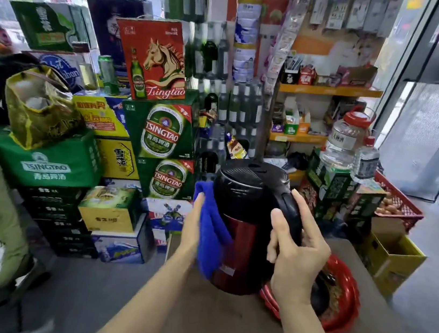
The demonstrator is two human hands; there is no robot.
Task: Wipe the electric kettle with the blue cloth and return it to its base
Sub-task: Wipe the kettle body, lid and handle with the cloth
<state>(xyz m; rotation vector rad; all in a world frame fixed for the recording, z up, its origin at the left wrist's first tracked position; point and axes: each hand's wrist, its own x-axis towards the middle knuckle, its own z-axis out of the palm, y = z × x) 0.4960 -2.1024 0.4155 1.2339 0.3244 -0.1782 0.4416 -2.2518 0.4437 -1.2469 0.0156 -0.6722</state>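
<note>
The electric kettle (241, 226) has a dark red body and a black lid and handle, and it is held up above a brown table (218, 330). My right hand (296, 250) grips its black handle on the right side. My left hand (192, 230) presses the blue cloth (210, 230) flat against the kettle's left side, with the cloth draped down over the red body. The kettle's base is partly hidden behind my right hand, inside the red tray (342, 305).
Stacked beer cartons (161, 130) fill the floor beyond the table. Shelves (327, 90) with small goods stand at the back right, with clear bottles (342, 144) on boxes. A yellow carton (394, 258) and red crate (399, 203) sit right of the table.
</note>
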